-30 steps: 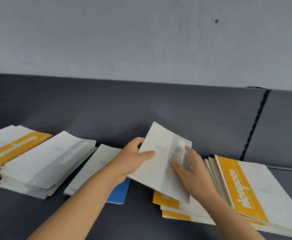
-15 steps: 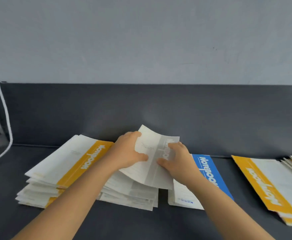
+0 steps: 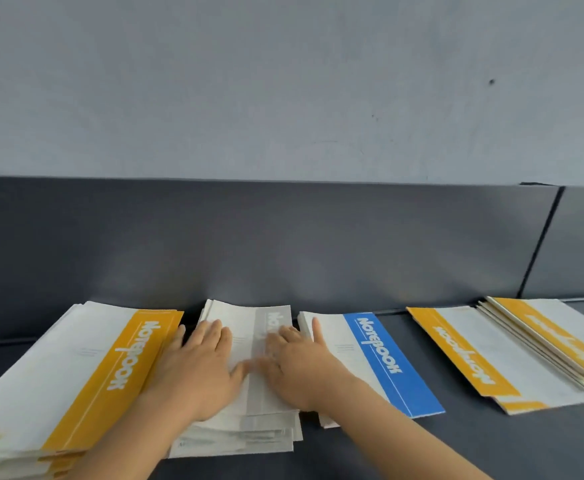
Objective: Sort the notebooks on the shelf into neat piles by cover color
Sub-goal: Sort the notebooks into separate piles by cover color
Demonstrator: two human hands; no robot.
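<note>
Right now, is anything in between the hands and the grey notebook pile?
No, nothing visible. The left hand and the right hand both lie flat on top of the grey pile.

On my feed the left pile (image 3: 75,368) reads white with a broad orange-yellow band carrying white "Notebook" lettering, while the middle pile (image 3: 245,320) is white with a pale grey band and fainter white lettering. Right of it I see the blue-banded notebook (image 3: 387,362), white with white lettering and a thin white line on the blue, then the right-hand notebooks (image 3: 484,362) in white with orange-yellow bands. The shelf (image 3: 491,445) and its back panel (image 3: 283,244) are dark charcoal grey, and the wall (image 3: 283,81) above is pale bluish grey with a few dark specks.
</note>
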